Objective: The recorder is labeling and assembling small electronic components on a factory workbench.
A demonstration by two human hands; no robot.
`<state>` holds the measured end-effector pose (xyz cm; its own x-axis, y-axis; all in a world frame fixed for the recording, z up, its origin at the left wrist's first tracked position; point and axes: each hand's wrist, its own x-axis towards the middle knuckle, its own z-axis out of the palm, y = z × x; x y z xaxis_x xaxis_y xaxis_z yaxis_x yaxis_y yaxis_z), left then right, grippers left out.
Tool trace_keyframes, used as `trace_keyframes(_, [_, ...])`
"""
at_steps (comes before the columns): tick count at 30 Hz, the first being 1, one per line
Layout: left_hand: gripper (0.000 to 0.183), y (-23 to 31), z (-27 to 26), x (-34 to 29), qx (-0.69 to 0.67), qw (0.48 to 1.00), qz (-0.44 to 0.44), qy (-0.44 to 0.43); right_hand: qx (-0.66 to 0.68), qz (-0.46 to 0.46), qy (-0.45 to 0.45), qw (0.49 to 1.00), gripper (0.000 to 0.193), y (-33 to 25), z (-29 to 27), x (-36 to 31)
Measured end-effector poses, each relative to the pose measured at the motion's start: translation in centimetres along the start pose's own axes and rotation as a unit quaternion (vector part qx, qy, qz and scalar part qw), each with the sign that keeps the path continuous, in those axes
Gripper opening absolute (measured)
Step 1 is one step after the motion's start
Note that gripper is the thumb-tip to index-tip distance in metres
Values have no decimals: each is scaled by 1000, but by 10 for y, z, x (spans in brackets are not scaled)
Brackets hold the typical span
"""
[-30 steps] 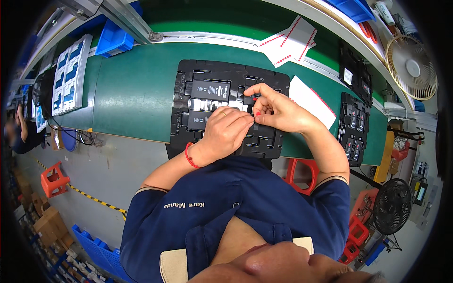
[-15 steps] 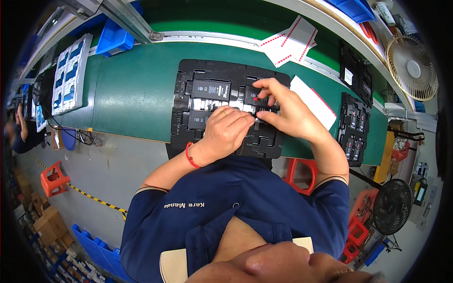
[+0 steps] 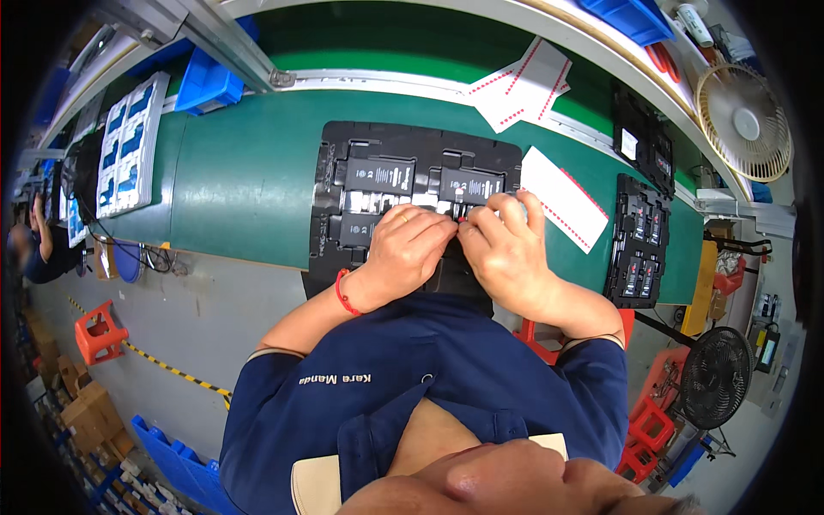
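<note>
Both my hands meet over the front middle of a black moulded tray point(image 3: 489, 142) holding flat black batteries, such as the upper-left battery point(image 3: 378, 175) and the upper-right battery point(image 3: 470, 184). My left hand point(image 3: 410, 249) is closed, its fingertips pressed together at the tray's middle. My right hand point(image 3: 508, 253) is closed in a pinch right beside them. A tiny red piece point(image 3: 461, 220) shows at the meeting fingertips; what else they grip is hidden. Another battery point(image 3: 356, 230) lies left of my left hand, and the tray's lower right is covered by my right hand.
White sheets with red-dotted edges point(image 3: 524, 90) lie at the back, with another sheet point(image 3: 566, 202) right of the tray. A second black tray with batteries point(image 3: 639, 245) sits farther right. A white tray with blue pieces point(image 3: 130, 150) and a blue bin point(image 3: 209, 81) stand left.
My right hand has come down from above the upper-right battery, its spread fingers closing into a pinch by my left fingertips. The red piece has moved down with it. My left hand stays nearly in place.
</note>
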<state>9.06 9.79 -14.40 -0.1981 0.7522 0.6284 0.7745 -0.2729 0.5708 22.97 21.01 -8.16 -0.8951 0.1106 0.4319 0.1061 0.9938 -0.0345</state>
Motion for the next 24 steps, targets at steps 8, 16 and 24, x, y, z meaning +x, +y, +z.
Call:
trace_keyframes(8, [15,5,-5,-4,1,1000,-8,-17,22,-31,-34,999,8,0,11,-1])
trace_keyframes(16, [11,11,-6,-2,1,1000,8,-24,23,-19,-53,998,17,3,3,-7])
trace_keyframes(24, [13,8,-6,-5,35,988,24,-146,153,214,64,963,36,38,-19,-25])
